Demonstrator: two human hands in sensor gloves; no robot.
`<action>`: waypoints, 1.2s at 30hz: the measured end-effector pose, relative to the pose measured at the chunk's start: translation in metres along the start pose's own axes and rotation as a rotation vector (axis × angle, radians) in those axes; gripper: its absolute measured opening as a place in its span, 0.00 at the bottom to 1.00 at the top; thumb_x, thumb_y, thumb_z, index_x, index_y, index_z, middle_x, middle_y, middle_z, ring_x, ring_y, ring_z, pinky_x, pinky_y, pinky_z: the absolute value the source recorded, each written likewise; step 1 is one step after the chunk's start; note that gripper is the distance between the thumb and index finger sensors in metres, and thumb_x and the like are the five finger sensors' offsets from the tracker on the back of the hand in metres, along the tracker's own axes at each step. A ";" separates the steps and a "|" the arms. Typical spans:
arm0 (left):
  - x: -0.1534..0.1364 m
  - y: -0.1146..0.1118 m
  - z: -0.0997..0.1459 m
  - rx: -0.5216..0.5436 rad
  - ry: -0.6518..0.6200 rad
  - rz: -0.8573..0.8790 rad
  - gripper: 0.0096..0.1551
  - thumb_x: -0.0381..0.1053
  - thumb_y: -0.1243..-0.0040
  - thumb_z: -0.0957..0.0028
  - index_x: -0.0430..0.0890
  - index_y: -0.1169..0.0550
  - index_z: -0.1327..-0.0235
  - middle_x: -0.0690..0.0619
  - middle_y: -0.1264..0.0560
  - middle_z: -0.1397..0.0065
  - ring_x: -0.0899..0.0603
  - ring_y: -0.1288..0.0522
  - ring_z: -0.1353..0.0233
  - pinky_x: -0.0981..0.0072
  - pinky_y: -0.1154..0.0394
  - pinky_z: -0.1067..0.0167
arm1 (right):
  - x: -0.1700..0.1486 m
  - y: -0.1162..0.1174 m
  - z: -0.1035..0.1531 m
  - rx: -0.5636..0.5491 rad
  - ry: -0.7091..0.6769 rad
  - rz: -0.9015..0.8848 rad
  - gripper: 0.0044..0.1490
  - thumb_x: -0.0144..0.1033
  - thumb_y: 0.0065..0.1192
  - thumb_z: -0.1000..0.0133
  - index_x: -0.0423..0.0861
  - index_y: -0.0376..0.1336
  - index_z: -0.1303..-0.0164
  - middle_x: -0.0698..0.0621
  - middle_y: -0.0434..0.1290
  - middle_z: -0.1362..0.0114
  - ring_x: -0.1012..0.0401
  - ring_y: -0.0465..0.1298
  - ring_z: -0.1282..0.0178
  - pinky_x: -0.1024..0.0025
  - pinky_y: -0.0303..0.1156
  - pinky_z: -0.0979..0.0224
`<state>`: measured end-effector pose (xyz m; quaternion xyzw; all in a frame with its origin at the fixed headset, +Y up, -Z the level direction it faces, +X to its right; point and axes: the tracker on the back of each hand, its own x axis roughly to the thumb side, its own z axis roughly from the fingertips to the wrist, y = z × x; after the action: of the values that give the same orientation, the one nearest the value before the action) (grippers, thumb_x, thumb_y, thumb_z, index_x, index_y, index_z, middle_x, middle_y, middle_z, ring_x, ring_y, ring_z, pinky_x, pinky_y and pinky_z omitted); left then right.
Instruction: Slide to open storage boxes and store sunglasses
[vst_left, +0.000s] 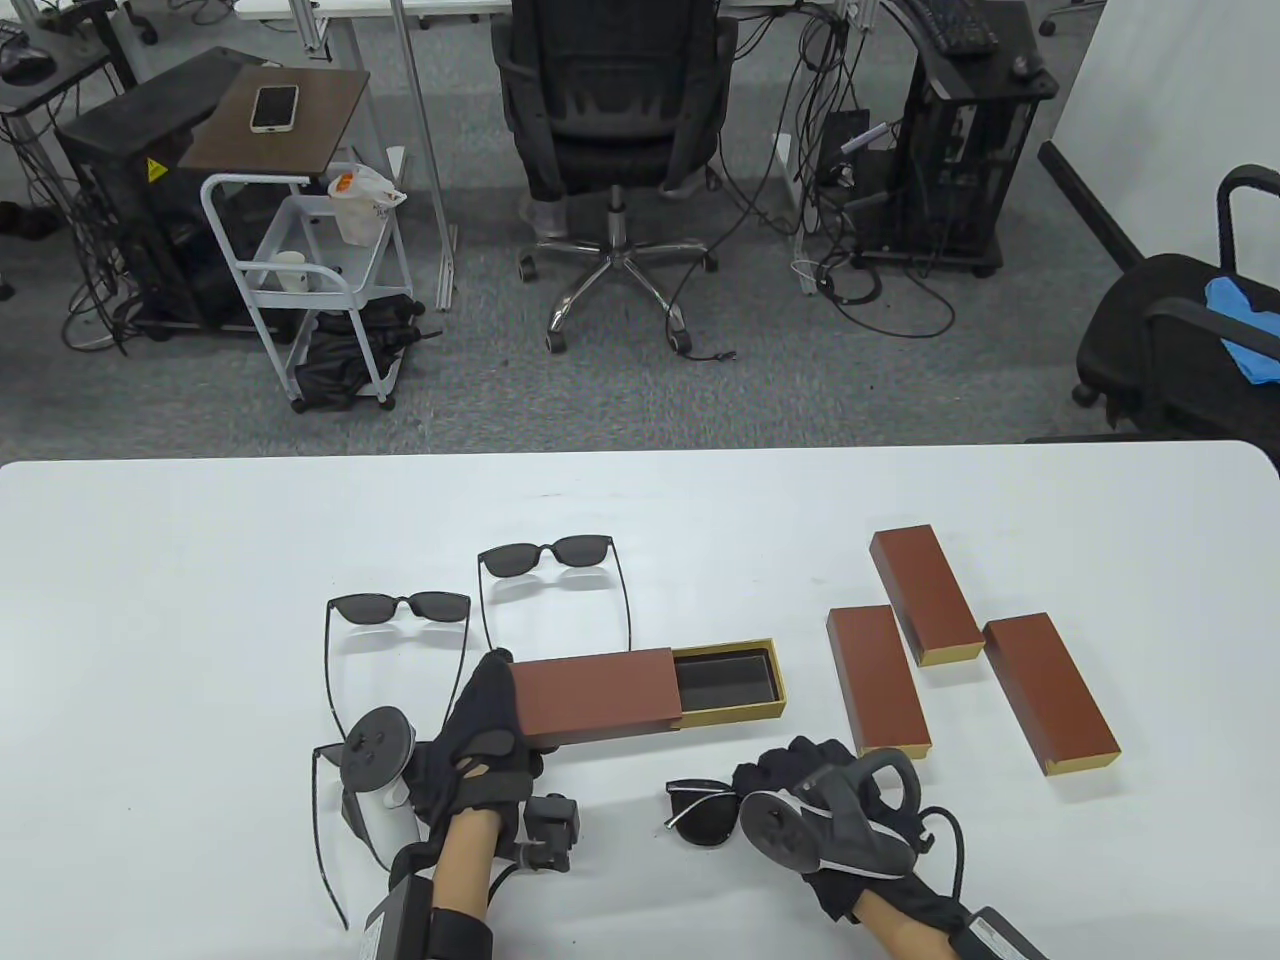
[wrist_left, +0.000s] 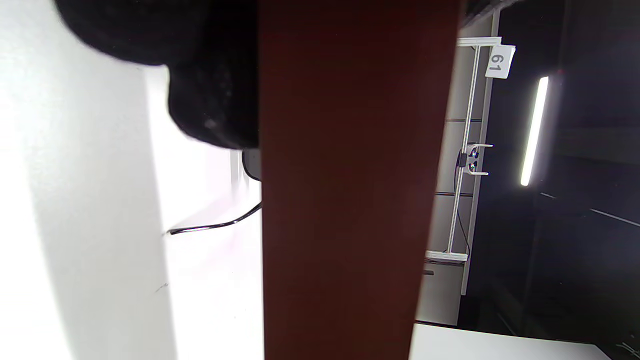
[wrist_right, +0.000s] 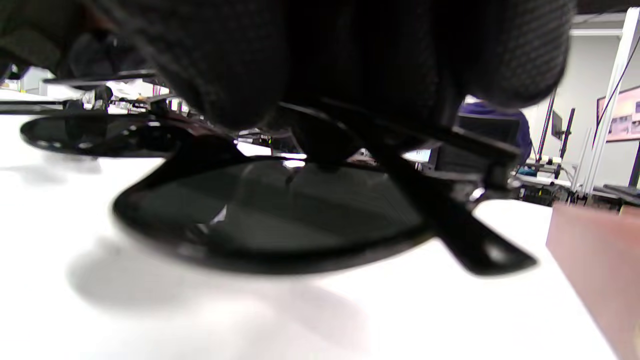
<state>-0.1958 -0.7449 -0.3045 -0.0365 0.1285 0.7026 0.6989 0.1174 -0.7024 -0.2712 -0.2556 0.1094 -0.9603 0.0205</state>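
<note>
Nearest the person: right hand (vst_left: 800, 800) has its fingers clamped on a folded pair of sunglasses (vst_left: 705, 808), low over the white table (vst_left: 200, 560); the right wrist view shows the frame pinched under the glove, lens just off or on the surface, can't tell which. Left hand (vst_left: 480, 745) grips the near-left end of the brown sleeve (vst_left: 595, 695) of the open storage box, fingers curled round it. Its gold-edged inner tray (vst_left: 728, 683) is slid out to the right and looks empty.

So: one box opened, nothing stored yet. Next is probably dropping the held pair into that tray and closing it.

Left: another pair (vst_left: 335, 790) partly under the left tracker, arms unfolded. Farther back two more unfolded pairs, one (vst_left: 400, 606) and one (vst_left: 545, 556) behind the box. Right side: three closed brown boxes (vst_left: 925, 595), (vst_left: 878, 680), (vst_left: 1050, 693), untouched. Most of the task remains.
</note>
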 end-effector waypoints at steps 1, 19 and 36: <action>0.000 0.000 0.000 0.005 -0.001 -0.005 0.43 0.70 0.58 0.45 0.47 0.38 0.21 0.45 0.19 0.45 0.44 0.16 0.57 0.56 0.21 0.64 | -0.002 -0.006 0.000 -0.008 0.005 -0.005 0.24 0.40 0.73 0.62 0.54 0.74 0.54 0.48 0.82 0.48 0.50 0.81 0.52 0.52 0.76 0.45; -0.002 -0.003 0.000 -0.019 -0.003 -0.013 0.43 0.69 0.59 0.45 0.47 0.37 0.21 0.45 0.19 0.45 0.44 0.16 0.57 0.55 0.21 0.64 | -0.045 -0.100 -0.027 -0.149 0.096 0.204 0.24 0.39 0.73 0.62 0.56 0.74 0.55 0.48 0.81 0.47 0.50 0.79 0.51 0.52 0.75 0.44; 0.004 -0.027 0.005 -0.138 -0.032 -0.005 0.43 0.69 0.59 0.45 0.47 0.38 0.21 0.46 0.19 0.45 0.45 0.16 0.57 0.55 0.20 0.63 | -0.025 -0.094 -0.047 0.018 0.013 0.394 0.23 0.40 0.75 0.64 0.59 0.76 0.58 0.53 0.83 0.48 0.52 0.80 0.51 0.54 0.76 0.43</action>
<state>-0.1680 -0.7401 -0.3039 -0.0737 0.0683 0.7085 0.6985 0.1173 -0.5989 -0.3025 -0.2227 0.1488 -0.9404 0.2096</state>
